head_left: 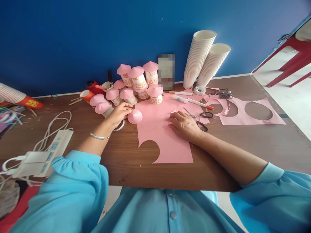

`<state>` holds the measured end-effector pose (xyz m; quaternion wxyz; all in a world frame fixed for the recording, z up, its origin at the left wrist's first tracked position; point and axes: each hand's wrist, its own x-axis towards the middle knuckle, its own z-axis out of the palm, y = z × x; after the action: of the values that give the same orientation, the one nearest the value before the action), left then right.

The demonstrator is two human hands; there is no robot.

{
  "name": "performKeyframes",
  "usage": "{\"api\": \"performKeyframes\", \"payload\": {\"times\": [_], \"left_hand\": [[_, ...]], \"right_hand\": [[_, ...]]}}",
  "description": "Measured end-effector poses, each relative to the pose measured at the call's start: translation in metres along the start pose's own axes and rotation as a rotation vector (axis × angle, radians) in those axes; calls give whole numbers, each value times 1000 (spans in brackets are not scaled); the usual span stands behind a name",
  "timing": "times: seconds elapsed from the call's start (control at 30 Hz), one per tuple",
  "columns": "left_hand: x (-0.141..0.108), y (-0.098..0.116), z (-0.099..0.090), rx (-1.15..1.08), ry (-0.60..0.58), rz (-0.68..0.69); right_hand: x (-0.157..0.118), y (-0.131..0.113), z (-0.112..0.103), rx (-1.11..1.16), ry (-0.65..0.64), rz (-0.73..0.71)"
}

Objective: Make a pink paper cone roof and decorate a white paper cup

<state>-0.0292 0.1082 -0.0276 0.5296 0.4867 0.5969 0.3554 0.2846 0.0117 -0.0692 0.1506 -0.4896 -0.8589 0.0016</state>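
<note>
Between the fingers of my left hand [120, 114] is the edge of a small pink paper cone [135, 116], held over the left edge of a pink paper sheet [167, 142]. The sheet has a round bite cut from its lower left. My right hand [184, 124] lies on the sheet, fingers stretched out and holding nothing. Scissors [202, 114] with black handles rest just right of it, blades partly spread. Behind my left hand stand several paper cups [139, 83] with drawn patterns and pink cone tops, some stacked on others.
Two tall stacks of white paper cups [200, 55] lean at the back wall. A tape roll [199, 90], markers [191, 101] and a cut-out pink sheet [230, 119] lie to the right. A power strip [54, 150] with cables is at the left, beside the table edge.
</note>
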Motion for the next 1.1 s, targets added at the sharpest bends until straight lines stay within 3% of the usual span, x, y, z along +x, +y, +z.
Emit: {"api": "performKeyframes", "payload": {"times": [0.13, 0.27, 0.33, 0.43, 0.6, 0.73, 0.87, 0.97, 1.1], "left_hand": [[-3, 0, -5, 118, 66, 164], [-27, 8, 7, 444, 178, 569], [-39, 12, 21, 581, 58, 702], [-44, 10, 46, 750, -189, 722], [-32, -3, 70, 833, -240, 720], [-38, -5, 66, 829, -189, 797], [-52, -8, 57, 860, -166, 840], [-58, -16, 53, 858, -146, 867], [-63, -29, 51, 854, -155, 850]], "right_hand": [[1, 0, 0, -9, -4, 17], [1, 0, 0, -20, 31, 16], [1, 1, 1, -25, 45, 13], [2, 0, 2, -37, 45, 14], [3, 0, -4, -79, 59, 42], [-4, 3, -25, -80, 113, 98], [-14, 10, -44, -110, -6, 110], [-23, 15, -43, -155, -80, 97], [-35, 16, -34, -202, -30, 50]]}}
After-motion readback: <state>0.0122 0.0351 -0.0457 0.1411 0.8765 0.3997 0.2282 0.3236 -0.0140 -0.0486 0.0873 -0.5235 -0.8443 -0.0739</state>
